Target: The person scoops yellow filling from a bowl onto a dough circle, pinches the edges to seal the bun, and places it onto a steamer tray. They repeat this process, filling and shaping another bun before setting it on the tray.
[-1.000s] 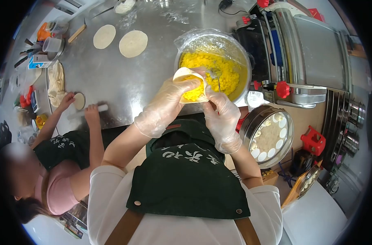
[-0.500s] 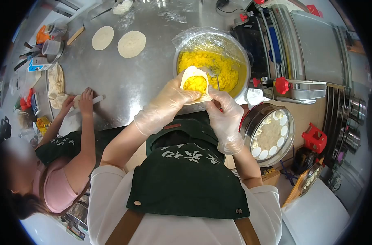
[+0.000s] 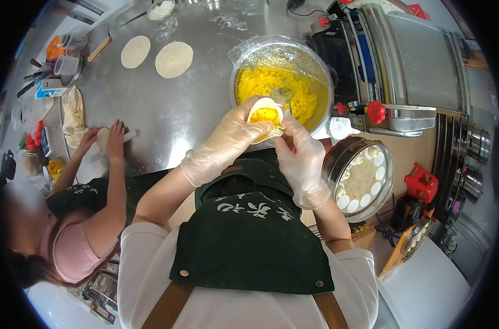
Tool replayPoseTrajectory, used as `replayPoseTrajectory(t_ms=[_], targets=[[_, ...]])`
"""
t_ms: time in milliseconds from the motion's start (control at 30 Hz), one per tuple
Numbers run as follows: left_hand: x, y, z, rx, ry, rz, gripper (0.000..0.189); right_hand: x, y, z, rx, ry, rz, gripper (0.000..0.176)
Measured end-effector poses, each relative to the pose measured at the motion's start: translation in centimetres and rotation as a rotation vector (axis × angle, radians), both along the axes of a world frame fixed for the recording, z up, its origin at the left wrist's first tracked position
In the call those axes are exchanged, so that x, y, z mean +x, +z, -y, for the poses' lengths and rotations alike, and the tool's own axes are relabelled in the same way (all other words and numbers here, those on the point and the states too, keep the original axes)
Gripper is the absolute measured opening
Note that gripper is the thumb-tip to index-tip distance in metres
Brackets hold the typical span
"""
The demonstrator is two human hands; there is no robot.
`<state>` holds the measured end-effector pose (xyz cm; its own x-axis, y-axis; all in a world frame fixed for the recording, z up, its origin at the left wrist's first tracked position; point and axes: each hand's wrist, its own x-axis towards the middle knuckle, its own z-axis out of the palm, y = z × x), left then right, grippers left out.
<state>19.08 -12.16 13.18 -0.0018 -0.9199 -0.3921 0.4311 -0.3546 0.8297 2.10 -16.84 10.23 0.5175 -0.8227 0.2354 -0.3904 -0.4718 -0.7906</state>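
Note:
Yellow crumbly filling sits in a round dough wrapper (image 3: 275, 133), cupped in front of me with its top gaping and small folds along the right edge. My left hand (image 3: 227, 140), in a clear plastic glove, is closed around its left side with the thumb across the front. The fingers of my right hand (image 3: 303, 156), gloved as well, pinch the wrapper's right edge. A small red spot shows by those fingers; I cannot make out what it is. Just beyond my hands stands a metal bowl (image 3: 327, 112) of yellow filling (image 3: 301, 90), partly covered by plastic film (image 3: 260, 46).
Two flat dough rounds (image 3: 174, 60) lie on the steel table (image 3: 167, 109). At left, a co-worker's hands (image 3: 115, 141) handle dough. To my right are a round steamer (image 3: 389, 189) with white paper discs and shaped pieces, and a roller machine (image 3: 425, 60).
The wrapper's opening has narrowed, and folds now show on its right edge. Both my hands have moved slightly nearer to me. The co-worker's hands have shifted over the dough.

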Motion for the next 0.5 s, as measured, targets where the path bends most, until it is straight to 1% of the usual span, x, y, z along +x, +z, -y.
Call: replayPoseTrajectory(t_ms=[100, 200, 300, 400, 500], targets=[[0.2, -0.4, 0.2, -0.038, -0.057, 0.132, 0.036, -0.4, -0.2, 0.6, -0.352, 0.107, -0.097, 0.043], [0.5, -0.9, 0.2, -0.042, -0.134, 0.157, 0.037, -0.5, -0.9, 0.6, -0.34, 0.127, -0.023, 0.044], [1.0, -0.6, 0.3, 0.008, -0.217, 0.216, 0.04, -0.1, -0.6, -0.5, 0.027, -0.003, 0.147, 0.044], [1.3, -0.7, 0.7, -0.045, -0.229, 0.27, 0.043, 0.1, 0.4, -0.3, 0.022, -0.019, 0.076, 0.039], [1.5, -0.7, 1.1, -0.1, -0.241, 0.325, 0.046, -0.2, -0.4, 0.1, -0.148, 0.021, 0.076, 0.031]])
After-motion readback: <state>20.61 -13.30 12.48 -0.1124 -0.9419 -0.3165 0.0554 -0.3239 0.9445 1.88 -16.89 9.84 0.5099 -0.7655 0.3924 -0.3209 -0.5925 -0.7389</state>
